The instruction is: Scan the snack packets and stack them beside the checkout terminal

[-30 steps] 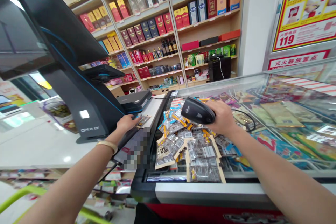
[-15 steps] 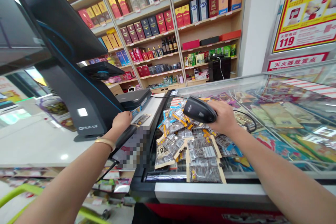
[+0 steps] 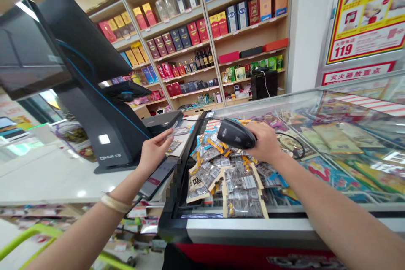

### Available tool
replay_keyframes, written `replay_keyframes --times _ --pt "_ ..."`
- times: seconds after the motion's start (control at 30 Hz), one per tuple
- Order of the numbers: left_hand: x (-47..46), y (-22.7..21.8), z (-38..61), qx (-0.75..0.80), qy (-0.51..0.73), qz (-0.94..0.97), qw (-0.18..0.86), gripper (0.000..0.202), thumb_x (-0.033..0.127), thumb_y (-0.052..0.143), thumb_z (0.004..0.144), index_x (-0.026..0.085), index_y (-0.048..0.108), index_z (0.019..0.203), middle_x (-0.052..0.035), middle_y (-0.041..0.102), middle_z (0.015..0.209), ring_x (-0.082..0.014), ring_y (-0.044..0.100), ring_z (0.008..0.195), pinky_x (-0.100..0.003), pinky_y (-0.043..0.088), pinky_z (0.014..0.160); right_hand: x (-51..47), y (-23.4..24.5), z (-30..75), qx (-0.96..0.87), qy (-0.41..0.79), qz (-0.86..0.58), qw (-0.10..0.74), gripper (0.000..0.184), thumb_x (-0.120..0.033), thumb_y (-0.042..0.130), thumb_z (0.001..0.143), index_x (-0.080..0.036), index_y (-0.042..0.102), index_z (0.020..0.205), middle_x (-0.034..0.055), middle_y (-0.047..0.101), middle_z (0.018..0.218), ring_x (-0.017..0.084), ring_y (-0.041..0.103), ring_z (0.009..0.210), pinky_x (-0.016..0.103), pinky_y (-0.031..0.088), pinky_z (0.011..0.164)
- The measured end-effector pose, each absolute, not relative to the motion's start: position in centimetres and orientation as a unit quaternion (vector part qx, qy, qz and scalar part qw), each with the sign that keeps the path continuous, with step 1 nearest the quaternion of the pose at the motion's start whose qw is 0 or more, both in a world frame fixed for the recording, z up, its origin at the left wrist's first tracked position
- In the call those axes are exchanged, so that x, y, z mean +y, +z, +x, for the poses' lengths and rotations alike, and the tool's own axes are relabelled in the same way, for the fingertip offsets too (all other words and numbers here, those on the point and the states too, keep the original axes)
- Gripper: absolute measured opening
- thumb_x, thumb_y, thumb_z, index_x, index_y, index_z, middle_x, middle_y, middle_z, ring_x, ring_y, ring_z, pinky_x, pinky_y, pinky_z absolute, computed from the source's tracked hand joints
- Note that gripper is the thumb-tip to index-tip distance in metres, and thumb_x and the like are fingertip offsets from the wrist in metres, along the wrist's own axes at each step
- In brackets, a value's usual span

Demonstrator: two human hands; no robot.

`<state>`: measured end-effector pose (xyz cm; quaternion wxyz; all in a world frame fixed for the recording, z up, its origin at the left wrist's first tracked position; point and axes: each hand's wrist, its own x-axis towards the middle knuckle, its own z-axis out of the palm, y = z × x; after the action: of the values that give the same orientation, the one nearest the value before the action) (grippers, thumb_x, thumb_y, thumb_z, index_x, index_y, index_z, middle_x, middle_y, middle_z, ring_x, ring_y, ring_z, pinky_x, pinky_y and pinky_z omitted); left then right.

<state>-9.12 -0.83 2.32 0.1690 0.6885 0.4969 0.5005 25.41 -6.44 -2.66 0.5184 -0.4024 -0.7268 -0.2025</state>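
My right hand grips a black handheld barcode scanner, held over a heap of small snack packets on the glass freezer lid. The scanner's head points left. My left hand is raised beside the black register terminal and pinches a small clear snack packet between thumb and fingers, just left of the scanner. A second small packet lies on the counter under it. A dark tablet-like device sits below my left wrist.
A white counter runs to the left. Shelves of boxed bottles fill the back wall. A black cable trails from the scanner across the glass. A red and yellow poster hangs at the right. A green cart handle shows bottom left.
My left hand has picked a small packet up off the counter and lifted it toward the scanner. The right hand and scanner shifted slightly left; the view dipped a little.
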Motion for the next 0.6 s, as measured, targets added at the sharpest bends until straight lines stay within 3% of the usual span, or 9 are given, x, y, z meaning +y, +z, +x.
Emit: replay_keyframes --times 0.13,0.27,0.6 --pt "-2.7 2.7 -8.4 0.44 0.462 0.77 0.005 0.051 0.052 0.067 0.077 0.017 0.07 0.114 -0.0113 0.066 0.127 -0.0279 0.063 0.117 -0.041 0.054 0.097 -6.5 -2.5 25.2 -0.74 -0.193 -0.39 0.513 0.028 -0.032 0.06 0.068 -0.019 0.066 0.093 0.008 0.073 0.085 0.024 0.066 0.079 0.033 0.042 0.068" --pt "-3.8 2.8 -7.6 0.432 0.425 0.788 -0.113 0.049 0.045 0.067 0.08 0.021 0.065 0.123 -0.0071 0.068 0.125 -0.0263 0.065 0.112 -0.04 0.055 0.096 -6.6 -2.4 25.1 -0.75 -0.183 -0.382 0.509 0.029 -0.034 0.062 0.069 -0.019 0.067 0.094 0.0085 0.073 0.086 0.024 0.066 0.08 0.034 0.043 0.069" --pt "-4.8 2.2 -6.1 0.393 0.401 0.807 -0.182 0.055 0.036 0.067 0.083 0.023 0.054 0.135 -0.0046 0.068 0.124 -0.022 0.069 0.104 -0.032 0.054 0.097 -6.9 -2.2 24.5 -0.788 -0.124 -0.382 0.467 0.022 -0.028 0.063 0.066 -0.021 0.066 0.087 0.0059 0.072 0.084 0.022 0.066 0.077 0.032 0.042 0.068"
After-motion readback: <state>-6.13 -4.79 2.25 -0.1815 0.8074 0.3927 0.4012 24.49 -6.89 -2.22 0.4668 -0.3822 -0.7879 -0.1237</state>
